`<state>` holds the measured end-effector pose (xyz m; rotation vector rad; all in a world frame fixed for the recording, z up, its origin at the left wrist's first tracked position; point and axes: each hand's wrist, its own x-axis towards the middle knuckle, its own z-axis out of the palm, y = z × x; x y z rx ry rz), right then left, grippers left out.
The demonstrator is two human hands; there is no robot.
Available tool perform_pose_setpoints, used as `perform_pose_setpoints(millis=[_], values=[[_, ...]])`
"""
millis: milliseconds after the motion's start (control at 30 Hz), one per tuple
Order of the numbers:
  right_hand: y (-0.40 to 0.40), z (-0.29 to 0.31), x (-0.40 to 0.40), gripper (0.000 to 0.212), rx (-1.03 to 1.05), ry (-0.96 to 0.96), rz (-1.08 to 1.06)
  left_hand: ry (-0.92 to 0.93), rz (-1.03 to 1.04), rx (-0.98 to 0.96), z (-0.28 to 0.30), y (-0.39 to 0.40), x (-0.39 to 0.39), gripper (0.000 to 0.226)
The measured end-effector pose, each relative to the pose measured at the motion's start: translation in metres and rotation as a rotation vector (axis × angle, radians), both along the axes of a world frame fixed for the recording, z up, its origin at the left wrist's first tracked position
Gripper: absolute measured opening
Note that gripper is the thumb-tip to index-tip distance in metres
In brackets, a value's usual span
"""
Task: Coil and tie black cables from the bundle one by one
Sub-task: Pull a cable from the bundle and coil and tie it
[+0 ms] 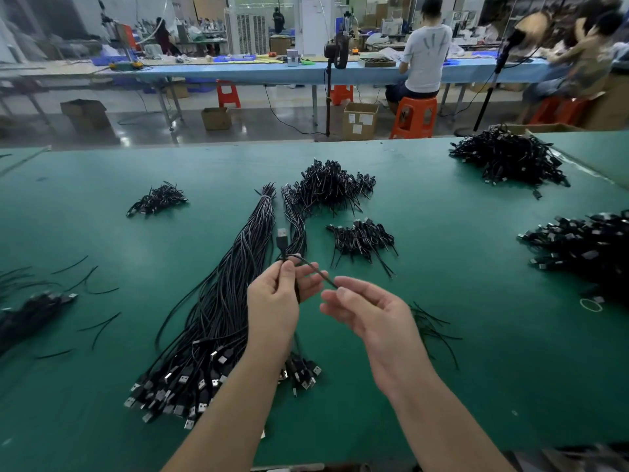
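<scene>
A long bundle of black USB cables [218, 311] lies on the green table [476, 369], plugs fanned out near me. My left hand [275, 301] grips one black cable [289, 257] above the bundle, its USB plug [282, 233] sticking up past my fingers. The cable's other stretch runs right to my right hand [367, 311], which pinches it between thumb and forefinger, the other fingers loosely spread. A smaller group of cables [301, 371] lies under my left wrist.
Piles of coiled, tied cables sit at the centre back [332, 185], centre right [362, 238], far left [156, 199], back right [507, 160] and right edge [585, 247]. Loose black ties [432, 330] lie by my right hand, more at the left [92, 281]. People work at benches behind.
</scene>
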<state>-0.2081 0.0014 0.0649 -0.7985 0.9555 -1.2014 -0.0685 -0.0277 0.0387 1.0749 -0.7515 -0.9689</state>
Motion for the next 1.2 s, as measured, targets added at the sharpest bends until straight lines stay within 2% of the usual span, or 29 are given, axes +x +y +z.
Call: perform_pose_setpoints(millis=[267, 400, 600, 733, 767, 867, 900, 1000, 1200], values=[[0.003, -0.019, 0.008, 0.011, 0.051, 0.113, 0.262, 0.337, -0.017, -0.006, 0.015, -0.005, -0.005, 0.027], [-0.002, -0.028, 0.005, 0.009, 0.107, 0.113, 0.285, 0.397, -0.065, -0.009, 0.021, -0.003, -0.005, 0.028], [-0.006, -0.04, 0.003, 0.008, 0.155, 0.078, 0.35, 0.343, -0.077, 0.027, 0.02, 0.0, -0.007, 0.025], [-0.009, -0.047, 0.0, 0.006, 0.209, 0.044, 0.399, 0.272, -0.16, 0.038, 0.018, 0.005, -0.01, 0.022], [-0.011, -0.047, -0.001, 0.009, 0.202, 0.054, 0.411, 0.262, -0.191, 0.04, 0.017, 0.007, -0.011, 0.021], [-0.017, -0.045, -0.004, 0.039, 0.093, 0.072, 0.487, 0.21, -0.275, 0.05, 0.013, 0.01, -0.011, 0.021], [-0.02, -0.042, -0.005, 0.041, 0.046, 0.065, 0.513, 0.175, -0.292, 0.057, 0.011, 0.011, -0.011, 0.021], [-0.026, -0.035, -0.006, 0.035, -0.055, 0.058, 0.526, 0.104, -0.334, 0.068, 0.008, 0.013, -0.011, 0.022], [-0.03, -0.029, 0.0, 0.027, -0.112, 0.226, 0.388, 0.077, -0.362, 0.078, 0.008, 0.014, -0.009, 0.023]])
